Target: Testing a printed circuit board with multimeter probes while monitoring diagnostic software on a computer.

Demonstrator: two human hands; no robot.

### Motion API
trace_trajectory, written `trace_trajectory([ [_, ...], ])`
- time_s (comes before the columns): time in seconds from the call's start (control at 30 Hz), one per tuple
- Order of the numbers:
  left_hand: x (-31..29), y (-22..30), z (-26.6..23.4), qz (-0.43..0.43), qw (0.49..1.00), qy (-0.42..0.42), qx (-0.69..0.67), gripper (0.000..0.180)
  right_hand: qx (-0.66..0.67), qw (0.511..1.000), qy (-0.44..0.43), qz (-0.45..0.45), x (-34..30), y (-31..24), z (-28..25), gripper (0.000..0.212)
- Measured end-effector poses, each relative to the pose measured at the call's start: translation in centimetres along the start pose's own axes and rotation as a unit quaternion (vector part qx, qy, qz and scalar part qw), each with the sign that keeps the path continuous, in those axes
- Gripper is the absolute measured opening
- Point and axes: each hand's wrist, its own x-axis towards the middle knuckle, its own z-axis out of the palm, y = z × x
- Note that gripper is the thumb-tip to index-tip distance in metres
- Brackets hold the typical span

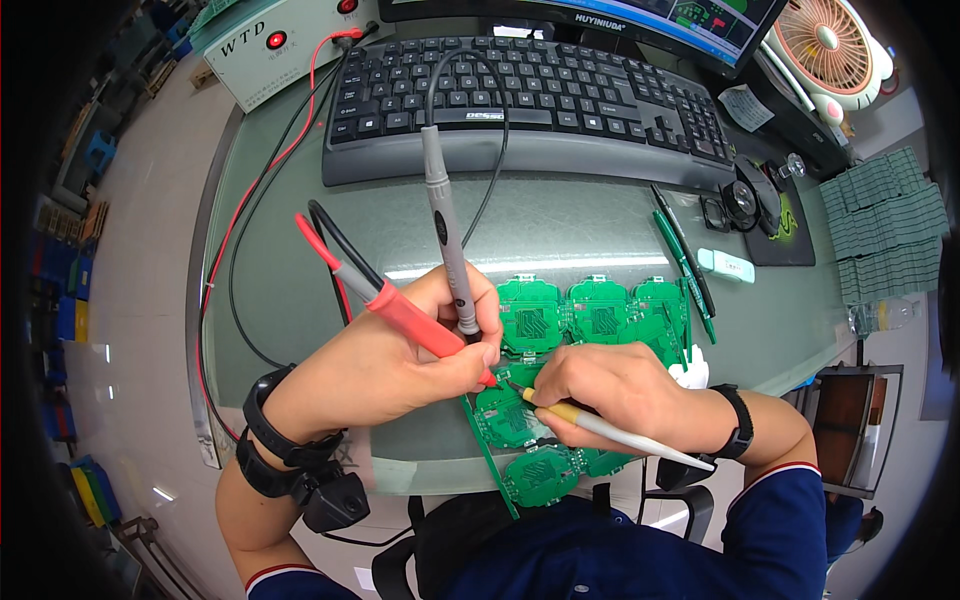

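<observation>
A panel of joined green circuit boards lies at the table's front edge, partly hidden under my hands. My left hand is closed around two test probes. The red probe slants down to the right, its tip at the boards. Standing nearly upright in the same grip is the grey probe; fingers cover its lower end. My right hand pinches a slim pen-like tool with a white tapered handle, a yellow middle and a dark tip. That tip is close beside the red probe's tip, over the boards; contact cannot be told.
Beyond the boards are a black keyboard and a monitor. A light box with red buttons stands back left, cables trailing from it. Rightward lie pens, a pale teal block, a mouse and stacked green boards.
</observation>
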Motion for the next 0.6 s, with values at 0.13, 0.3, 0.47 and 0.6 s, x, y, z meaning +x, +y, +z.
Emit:
trace_trajectory([
  [0.13,0.0,0.1,0.0,-0.012,1.0,0.002,-0.007,0.018,-0.012,1.0,0.007,0.001,0.0,0.0,0.0,0.02],
  [0.3,-0.1,0.1,0.0,-0.011,1.0,0.007,-0.004,0.019,0.154,0.971,-0.003,0.184,0.1,-0.7,-1.0,0.017],
  [0.47,0.0,0.0,0.0,-0.003,1.0,0.004,-0.006,0.019,0.125,0.992,0.019,0.018,0.9,0.1,-1.4,0.013],
  [0.6,-0.1,0.0,-0.1,-0.014,1.0,0.001,-0.011,0.02,0.124,0.992,-0.01,0.008,0.7,0.2,-1.4,0.012],
])
